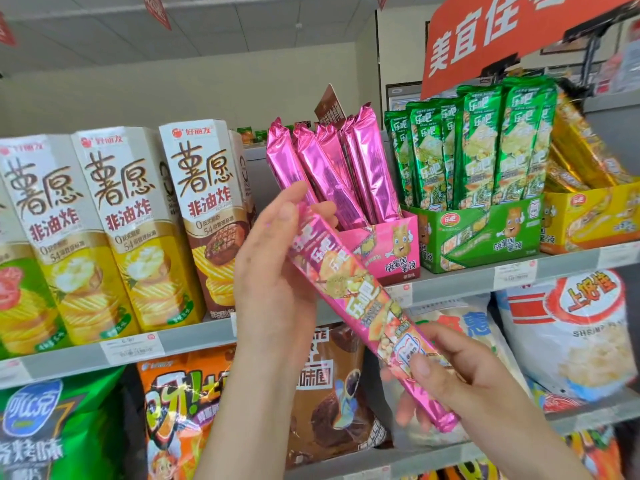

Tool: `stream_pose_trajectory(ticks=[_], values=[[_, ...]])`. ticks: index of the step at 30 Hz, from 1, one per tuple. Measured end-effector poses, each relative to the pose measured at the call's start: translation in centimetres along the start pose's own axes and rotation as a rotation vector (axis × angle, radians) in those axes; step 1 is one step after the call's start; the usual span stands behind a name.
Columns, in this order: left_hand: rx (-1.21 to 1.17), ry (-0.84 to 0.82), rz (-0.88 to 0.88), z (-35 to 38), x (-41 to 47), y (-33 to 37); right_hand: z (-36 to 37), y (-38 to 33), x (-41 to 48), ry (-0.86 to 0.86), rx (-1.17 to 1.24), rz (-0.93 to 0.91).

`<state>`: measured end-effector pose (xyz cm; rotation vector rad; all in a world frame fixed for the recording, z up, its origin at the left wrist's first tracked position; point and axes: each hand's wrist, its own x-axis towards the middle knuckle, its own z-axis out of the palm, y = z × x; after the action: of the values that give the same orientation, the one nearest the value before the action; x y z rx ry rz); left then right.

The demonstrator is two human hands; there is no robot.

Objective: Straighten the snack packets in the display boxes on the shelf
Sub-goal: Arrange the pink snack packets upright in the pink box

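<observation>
Both grips are clamped on the pink snack packet (pixel 349 282), left hand (pixel 273 271) at its upper end, right hand (pixel 460 386) at its lower, so I'd turn it upright and slot it into the pink display box (pixel 398 237) just beyond the left grip.

Close head view toward shelf (pixel 457 282)

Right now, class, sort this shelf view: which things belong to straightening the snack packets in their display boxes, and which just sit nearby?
Job: pink packet, gripped by left hand and right hand; pink display box; green display box; yellow display box.
Nearby: tall crisp cartons; bagged snacks below; red sign.
</observation>
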<state>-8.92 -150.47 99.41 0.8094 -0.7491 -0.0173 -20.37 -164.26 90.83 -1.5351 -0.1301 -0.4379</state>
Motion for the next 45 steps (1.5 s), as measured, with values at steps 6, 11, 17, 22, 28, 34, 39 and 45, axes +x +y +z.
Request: stream_pose_trajectory(ticks=[6,11,17,22,28,34,39,45], values=[[0.271,-0.013,0.066,-0.6,0.1,0.6,-0.3,0.4,0.0,0.293,-0.151,-0.197],[0.180,-0.011,0.037,-0.7,-0.1,0.7,-0.2,0.9,0.1,0.421,-0.247,-0.316],[0.148,0.021,0.075,-1.0,-0.3,0.5,-0.3,1.2,0.1,0.527,-0.354,-0.401],[0.650,0.052,0.428,-2.0,-0.6,0.5,-0.8,0.6,-0.3,0.529,-0.408,-0.445],[1.423,-0.231,0.902,-3.7,-1.0,1.1,-1.5,-0.7,-0.9,0.520,-0.482,-0.494],[1.685,-0.425,0.965,-4.1,-1.6,0.3,-1.0,-1.6,-0.9,0.480,-0.519,-0.497],[1.585,-0.577,0.996,-3.8,-2.0,0.3,-1.1,-1.9,-1.1,0.466,-0.436,-0.459],[1.554,-0.675,0.944,-3.1,-1.7,1.0,-0.9,-2.7,-0.9,0.393,-0.465,-0.431]])
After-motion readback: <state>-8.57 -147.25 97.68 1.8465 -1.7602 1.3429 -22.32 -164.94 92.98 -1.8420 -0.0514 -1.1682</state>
